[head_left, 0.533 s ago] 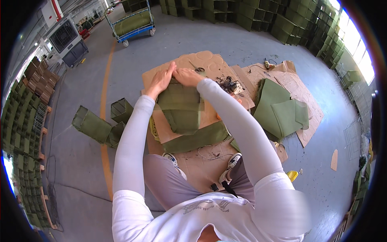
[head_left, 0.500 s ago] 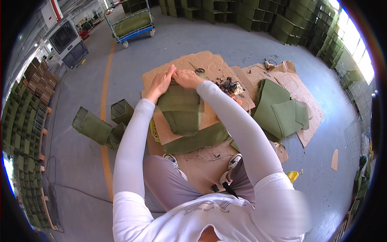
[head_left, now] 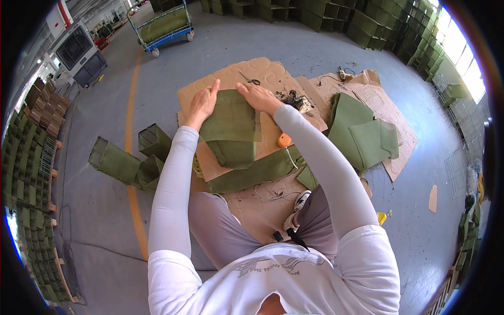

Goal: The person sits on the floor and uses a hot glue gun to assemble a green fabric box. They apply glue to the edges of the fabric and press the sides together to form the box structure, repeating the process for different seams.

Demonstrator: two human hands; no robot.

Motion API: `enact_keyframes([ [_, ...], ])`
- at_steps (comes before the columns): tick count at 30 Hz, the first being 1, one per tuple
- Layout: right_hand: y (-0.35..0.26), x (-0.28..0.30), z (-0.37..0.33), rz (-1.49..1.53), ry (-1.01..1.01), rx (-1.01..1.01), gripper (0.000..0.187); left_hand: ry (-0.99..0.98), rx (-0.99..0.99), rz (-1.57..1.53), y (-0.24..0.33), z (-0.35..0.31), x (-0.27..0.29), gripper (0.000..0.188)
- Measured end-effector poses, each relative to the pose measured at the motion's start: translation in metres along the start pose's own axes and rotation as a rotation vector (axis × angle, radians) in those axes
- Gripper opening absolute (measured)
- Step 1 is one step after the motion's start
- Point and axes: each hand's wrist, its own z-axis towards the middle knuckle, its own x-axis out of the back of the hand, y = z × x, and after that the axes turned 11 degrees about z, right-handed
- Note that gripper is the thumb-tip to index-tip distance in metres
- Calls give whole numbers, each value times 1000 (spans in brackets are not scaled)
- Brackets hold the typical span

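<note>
A folded green felt piece point(head_left: 231, 118), boxy in shape, lies on cardboard in front of me, with a flap over its near part. My left hand point(head_left: 203, 105) is at its far left corner, fingers stretched along the edge. At the far right corner rests my right hand point(head_left: 258, 98), its fingers extended and pointing up and left. Both hands look open; their undersides are hidden. An orange tool point(head_left: 284, 139) with a white cord lies right of the piece. Another green felt strip point(head_left: 252, 173) sits nearer to me.
Scissors point(head_left: 249, 79) and dark scraps point(head_left: 294, 100) lie on the cardboard point(head_left: 210, 84). Flat green sheets point(head_left: 362, 136) are at right. Open green felt boxes point(head_left: 118, 160) stand at left. A blue cart point(head_left: 165, 32) holds a green roll; stacked green boxes point(head_left: 325, 13) line the back.
My hands were together at the far edge of the felt piece. They have moved apart to its left and right corners. The orange tool is now in fuller view.
</note>
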Motion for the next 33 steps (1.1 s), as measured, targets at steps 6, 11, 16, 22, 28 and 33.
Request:
enact_keyframes([
  [6,20,-12,11,671,136,-20,69,139,174,-198,-12,22,-7,82],
  [11,42,10,43,501,-25,55,71,110,331,-104,-2,22,6,85],
  [16,-9,-3,62,-27,116,627,40,238,-135,-226,2,26,11,85],
  [22,-2,-13,53,-470,-148,394,26,29,-63,-17,6,16,1,83],
  [28,6,-3,47,-98,-108,200,40,-58,-8,-325,-11,13,-5,90],
  [33,29,-6,26,749,16,-89,71,51,-19,-753,-15,9,-31,100],
])
